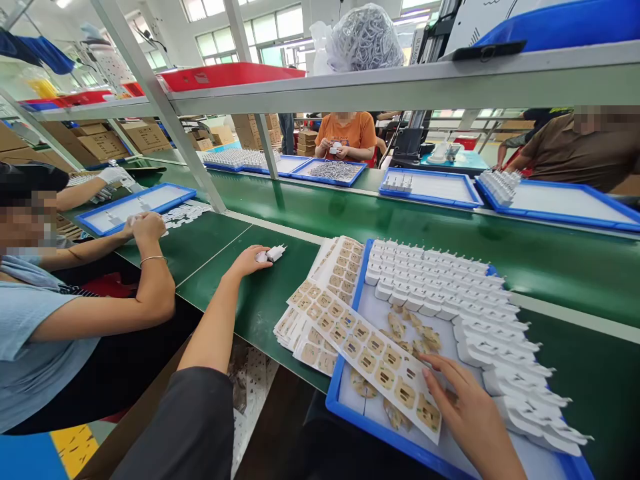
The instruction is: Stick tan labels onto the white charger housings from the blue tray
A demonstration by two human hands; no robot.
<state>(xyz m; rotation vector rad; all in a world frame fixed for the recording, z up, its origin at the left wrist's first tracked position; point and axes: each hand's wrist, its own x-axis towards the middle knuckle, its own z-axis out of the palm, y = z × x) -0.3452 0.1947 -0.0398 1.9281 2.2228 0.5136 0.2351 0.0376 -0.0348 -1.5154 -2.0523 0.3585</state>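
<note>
Left fingers [261, 265] pinch a white plug [275, 253]; right fingers [447, 367] touch a sticker sheet [369, 357] (whether pinching it, I cannot tell).

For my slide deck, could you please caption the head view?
Left hand holds a white plug; right hand at a sheet of tan labels overlapping a blue-rimmed tray.

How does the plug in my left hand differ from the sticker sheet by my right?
The plug is white; the sticker sheet carries tan stickers. The plug is small and chunky, the sheet long and flat. Your left hand holds the plug; the sheet slants over the tray, beside your right hand. Both show white.
</note>
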